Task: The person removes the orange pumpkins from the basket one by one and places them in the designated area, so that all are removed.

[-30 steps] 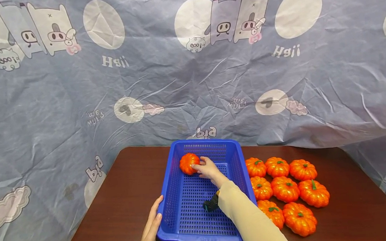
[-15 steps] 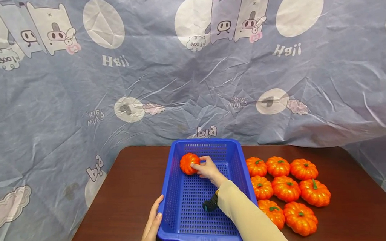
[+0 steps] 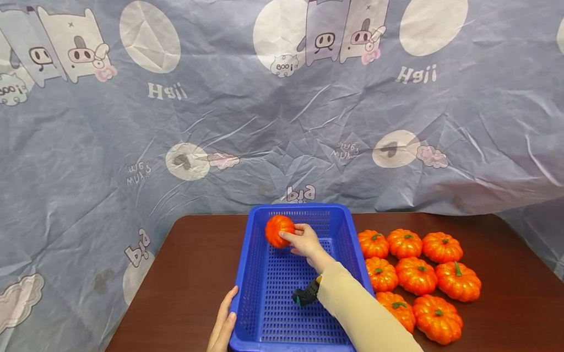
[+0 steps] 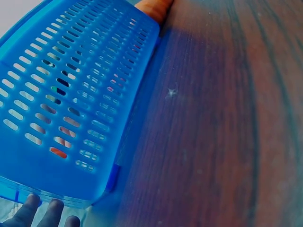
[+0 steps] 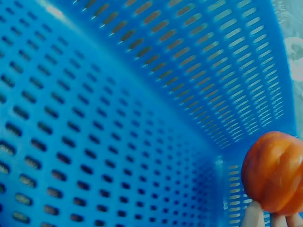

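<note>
In the head view my right hand (image 3: 306, 241) grips a small orange pumpkin (image 3: 278, 230) by its side, over the far left corner of a blue plastic basket (image 3: 295, 345). The right wrist view shows the pumpkin (image 5: 274, 172) near the perforated corner walls, with fingertips (image 5: 254, 215) against its underside. At the basket's near left side, my left hand (image 3: 218, 335) touches the outside with its fingers fairly straight. Its fingertips (image 4: 53, 210) appear by the rim in the left wrist view. The pumpkin's stem is hidden.
Several more small pumpkins (image 3: 417, 276) stand in rows to the right of the basket on the dark brown table (image 3: 172, 295). A black strapped device (image 3: 307, 294) sits at my right wrist. A grey printed cloth (image 3: 237, 113) hangs behind the table.
My right hand has raised the pumpkin a little and shifted it slightly right, tilting it. My left hand and the basket stay in place.
</note>
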{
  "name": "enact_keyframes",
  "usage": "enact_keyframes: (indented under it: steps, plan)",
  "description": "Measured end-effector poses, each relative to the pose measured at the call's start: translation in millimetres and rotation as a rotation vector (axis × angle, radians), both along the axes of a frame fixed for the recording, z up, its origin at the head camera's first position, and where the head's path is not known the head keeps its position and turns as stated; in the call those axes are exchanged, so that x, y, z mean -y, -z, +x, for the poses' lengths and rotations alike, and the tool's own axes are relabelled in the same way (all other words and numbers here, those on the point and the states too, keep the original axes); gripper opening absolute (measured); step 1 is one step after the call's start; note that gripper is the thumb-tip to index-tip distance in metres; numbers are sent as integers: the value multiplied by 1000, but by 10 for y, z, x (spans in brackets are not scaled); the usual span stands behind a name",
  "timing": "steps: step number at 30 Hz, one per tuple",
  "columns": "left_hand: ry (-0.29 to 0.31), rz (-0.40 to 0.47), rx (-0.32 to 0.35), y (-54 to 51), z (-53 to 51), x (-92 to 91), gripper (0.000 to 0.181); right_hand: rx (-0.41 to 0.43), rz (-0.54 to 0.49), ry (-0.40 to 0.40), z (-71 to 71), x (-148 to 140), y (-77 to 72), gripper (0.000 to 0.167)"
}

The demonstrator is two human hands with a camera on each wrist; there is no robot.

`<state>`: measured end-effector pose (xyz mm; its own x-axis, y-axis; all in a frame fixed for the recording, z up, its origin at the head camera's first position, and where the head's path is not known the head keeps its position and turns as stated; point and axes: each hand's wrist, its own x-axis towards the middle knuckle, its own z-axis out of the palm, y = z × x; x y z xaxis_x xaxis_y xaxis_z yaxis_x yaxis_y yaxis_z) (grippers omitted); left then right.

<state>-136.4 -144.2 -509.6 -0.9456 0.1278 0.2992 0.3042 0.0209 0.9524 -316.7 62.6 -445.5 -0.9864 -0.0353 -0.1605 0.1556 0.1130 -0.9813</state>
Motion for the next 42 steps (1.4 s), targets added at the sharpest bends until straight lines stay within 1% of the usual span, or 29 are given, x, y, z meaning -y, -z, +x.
enact_keyframes:
  steps: [3, 9, 14, 21, 25, 29, 35, 42]
  plan:
    - [-5, -1, 4, 7, 8, 1, 47, 4, -22, 18, 35, -22, -79, 57]
    - [-7, -4, 15, 3, 19, -7, 47, 6, -49, 37, 106, -89, -314, 59]
    - [-5, -6, 6, 10, 11, -10, 47, -27, -77, 14, 170, -149, -493, 60]
    - [-10, -9, 2, 20, 9, -9, 47, -73, -119, -32, 297, -253, -693, 62]
    - [-10, -7, 4, 11, 10, -15, 47, -95, -101, -69, 359, -353, -780, 62]
    - [-14, -9, 7, 4, 12, -18, 47, -131, -86, -83, 426, -468, -842, 61]
    - [-21, -12, 7, -1, 9, -17, 47, -179, -123, -56, 552, -646, -918, 59]
    - [-24, -9, 15, -25, 13, -15, 47, -227, -153, -28, 734, -849, -1033, 58]
